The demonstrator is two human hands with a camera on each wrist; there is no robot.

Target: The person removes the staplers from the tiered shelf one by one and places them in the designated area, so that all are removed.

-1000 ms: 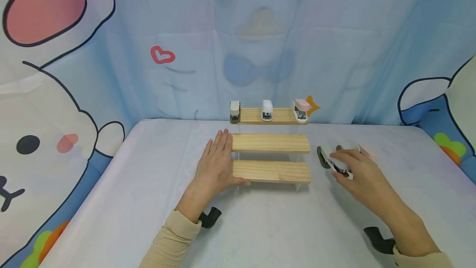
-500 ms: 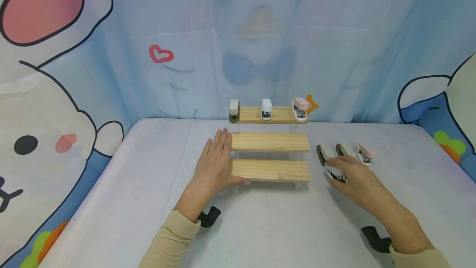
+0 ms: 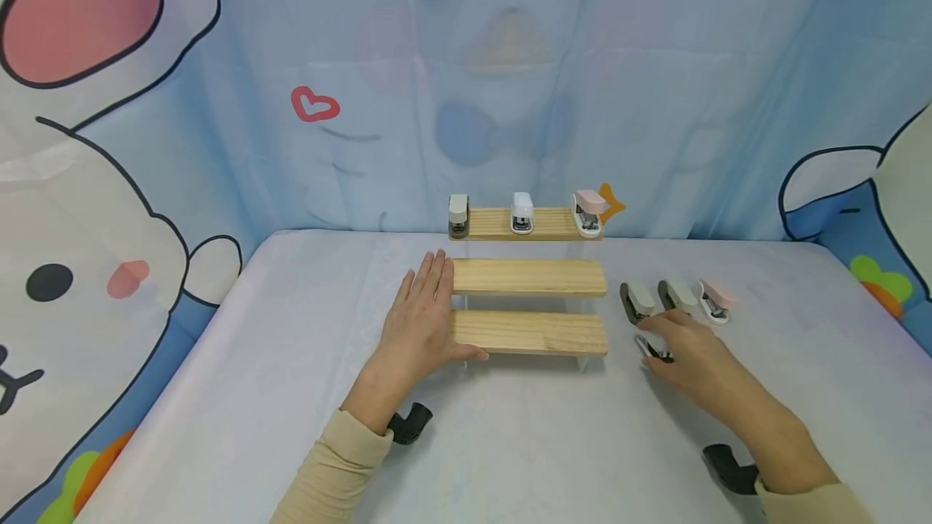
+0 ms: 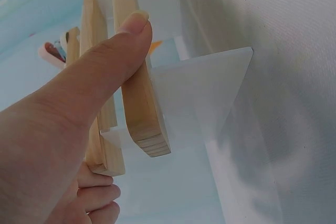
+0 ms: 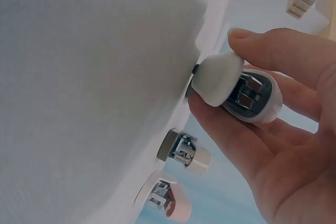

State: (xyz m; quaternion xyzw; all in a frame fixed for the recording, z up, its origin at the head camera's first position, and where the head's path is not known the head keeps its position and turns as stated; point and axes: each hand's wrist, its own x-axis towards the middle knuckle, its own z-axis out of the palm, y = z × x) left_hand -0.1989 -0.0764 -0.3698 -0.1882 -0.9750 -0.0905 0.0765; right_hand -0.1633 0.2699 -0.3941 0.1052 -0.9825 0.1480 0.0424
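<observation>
My right hand (image 3: 695, 358) pinches a small white stapler (image 5: 256, 98) between thumb and fingers, over the table right of the wooden rack; the hand covers much of it in the head view. Just behind stand two grey-cream staplers with dark bases, the left one (image 3: 636, 302) right at the fingertips and another (image 3: 675, 295) farther right, then a pink-and-white stapler (image 3: 717, 301). My left hand (image 3: 422, 322) rests along the rack's left end, fingers straight. Its thumb (image 4: 107, 66) lies across the front of the lowest board (image 3: 531, 333).
Behind the lowest board are the rack's middle board (image 3: 530, 277) and top board (image 3: 489, 225). A grey-cream stapler (image 3: 458, 215), a white stapler (image 3: 522, 213) and a pink stapler (image 3: 588, 213) stand on top. Clear side panels (image 4: 202, 85) support the boards. A printed curtain (image 3: 379, 144) hangs behind.
My right hand has drawn slightly left and toward me with the white stapler, which is now less visible. The staplers behind have come into fuller view. My left hand stays on the rack.
</observation>
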